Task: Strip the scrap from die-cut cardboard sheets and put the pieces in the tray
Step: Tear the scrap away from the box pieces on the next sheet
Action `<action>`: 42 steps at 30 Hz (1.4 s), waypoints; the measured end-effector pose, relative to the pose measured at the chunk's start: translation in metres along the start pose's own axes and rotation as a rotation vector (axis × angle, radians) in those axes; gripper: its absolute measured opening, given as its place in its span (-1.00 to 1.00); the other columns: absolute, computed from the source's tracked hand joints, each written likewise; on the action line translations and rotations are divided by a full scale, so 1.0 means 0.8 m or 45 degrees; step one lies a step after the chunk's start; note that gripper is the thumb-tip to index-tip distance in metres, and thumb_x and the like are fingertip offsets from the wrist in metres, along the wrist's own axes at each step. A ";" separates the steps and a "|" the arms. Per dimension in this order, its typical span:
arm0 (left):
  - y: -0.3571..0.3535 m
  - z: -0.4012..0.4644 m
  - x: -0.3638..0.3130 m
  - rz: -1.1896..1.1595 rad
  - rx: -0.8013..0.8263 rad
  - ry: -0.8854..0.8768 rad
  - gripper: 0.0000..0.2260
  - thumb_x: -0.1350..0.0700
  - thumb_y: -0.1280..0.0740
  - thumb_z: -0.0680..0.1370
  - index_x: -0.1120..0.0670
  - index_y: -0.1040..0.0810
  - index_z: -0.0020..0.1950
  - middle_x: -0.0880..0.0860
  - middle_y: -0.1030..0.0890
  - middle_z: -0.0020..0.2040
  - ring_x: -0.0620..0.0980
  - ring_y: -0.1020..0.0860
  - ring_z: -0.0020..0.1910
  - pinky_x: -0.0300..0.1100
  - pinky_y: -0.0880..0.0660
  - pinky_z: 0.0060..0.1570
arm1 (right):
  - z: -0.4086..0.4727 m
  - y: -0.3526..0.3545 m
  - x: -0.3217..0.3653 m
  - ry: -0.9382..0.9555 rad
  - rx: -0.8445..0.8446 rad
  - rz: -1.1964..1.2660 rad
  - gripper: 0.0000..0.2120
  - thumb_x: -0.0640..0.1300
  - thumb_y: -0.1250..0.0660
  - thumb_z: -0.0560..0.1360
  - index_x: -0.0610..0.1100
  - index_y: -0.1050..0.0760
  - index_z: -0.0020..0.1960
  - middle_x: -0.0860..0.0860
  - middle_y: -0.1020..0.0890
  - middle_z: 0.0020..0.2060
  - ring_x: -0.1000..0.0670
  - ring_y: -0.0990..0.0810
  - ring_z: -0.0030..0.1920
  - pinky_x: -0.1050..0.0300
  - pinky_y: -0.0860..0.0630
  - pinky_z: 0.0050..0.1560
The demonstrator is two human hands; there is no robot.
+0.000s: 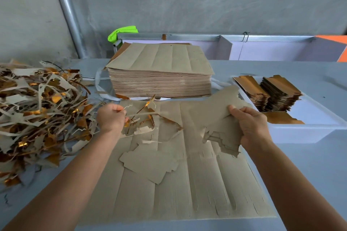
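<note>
Left hand (111, 117) clenched around thin scrap strips (144, 116), gold foil showing on some, lifted just above the far edge of the die-cut sheet (187, 184). Right hand (251, 125) gripping a bundle of stripped pieces (217, 118), grey side up, held above the sheet's right part. One loose piece (150, 165) lying flat on the sheet near its middle. Sheet flat on the grey surface (309, 174), directly in front of the tall stack of uncut sheets (159, 75). White tray (300, 133) at right, just beside the right hand, holding two stacks of gold-faced pieces (272, 92) plus a single one near its front. Scrap heap (37, 110) at left on the surface.
</note>
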State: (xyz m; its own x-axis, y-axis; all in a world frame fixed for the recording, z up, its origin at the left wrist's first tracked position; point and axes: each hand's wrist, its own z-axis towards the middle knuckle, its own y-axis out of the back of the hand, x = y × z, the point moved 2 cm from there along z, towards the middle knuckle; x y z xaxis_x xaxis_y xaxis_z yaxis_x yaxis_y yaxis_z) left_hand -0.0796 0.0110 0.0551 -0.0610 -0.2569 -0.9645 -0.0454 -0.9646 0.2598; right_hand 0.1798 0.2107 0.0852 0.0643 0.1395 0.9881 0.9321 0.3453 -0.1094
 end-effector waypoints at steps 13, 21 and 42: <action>-0.033 -0.095 -0.046 0.123 0.611 -0.434 -0.42 -0.19 -0.45 0.34 0.10 -0.46 0.23 0.03 -0.61 0.02 -0.03 -0.59 -0.10 -0.16 -0.52 -0.17 | -0.008 -0.023 -0.030 -0.001 0.317 0.287 -0.58 -0.15 -0.42 0.44 -0.04 -0.42 -0.56 0.09 -0.56 -0.48 0.12 -0.53 -0.41 0.21 -0.53 -0.28; -0.063 -0.139 -0.028 -0.179 1.096 -0.112 -0.84 0.23 -0.38 0.51 0.11 -0.54 0.08 -0.01 -0.58 -0.30 -0.16 -0.47 -0.46 -0.31 -0.38 -0.46 | -0.024 -0.035 -0.036 -0.075 0.370 0.422 -0.86 -0.21 -0.41 0.44 -0.14 -0.59 -0.30 -0.06 -0.69 -0.31 -0.02 -0.66 -0.31 0.04 -0.64 -0.20; -0.013 -0.081 0.016 1.524 1.339 -0.477 -0.20 -0.12 -0.57 0.25 -0.15 -0.27 0.40 0.00 -0.18 0.46 0.08 -0.19 0.42 0.04 -0.30 0.33 | -0.006 -0.011 -0.047 -0.132 0.015 0.197 -0.92 -0.25 -0.36 0.47 -0.11 -0.52 -0.17 0.00 -0.63 -0.35 0.01 -0.61 -0.30 0.17 -0.51 -0.40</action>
State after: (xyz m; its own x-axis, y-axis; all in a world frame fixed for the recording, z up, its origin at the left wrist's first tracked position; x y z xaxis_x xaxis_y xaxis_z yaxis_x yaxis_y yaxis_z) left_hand -0.0152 0.0141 0.0370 -0.7759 -0.6054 -0.1773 -0.4069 0.2655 0.8740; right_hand 0.1710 0.1976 0.0495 0.1689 0.2866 0.9431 0.9098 0.3228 -0.2610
